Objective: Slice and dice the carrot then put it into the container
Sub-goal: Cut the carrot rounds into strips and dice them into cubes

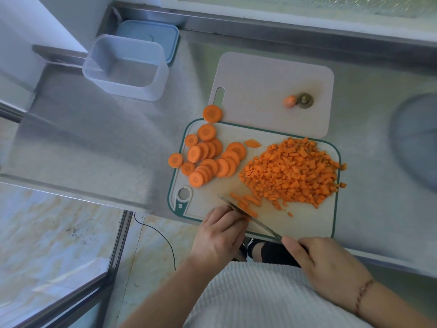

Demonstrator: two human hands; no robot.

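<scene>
Dicing carrot strips [246, 202] at the near edge of the green-rimmed board [337, 152].
Right hand [331, 268] is gripping the knife [250, 216]; left hand [220, 235], fingers curled, is steadying the strips. Next, I judge, the round slices [208, 159] need dicing; diced pile [293, 171] is waiting. The empty container [127, 67] is sitting well apart, past the second board [260, 74].

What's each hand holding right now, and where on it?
The right hand grips the knife by its handle. The left hand rests on carrot strips beside the blade; whether its fingers pinch them cannot be told.
</scene>
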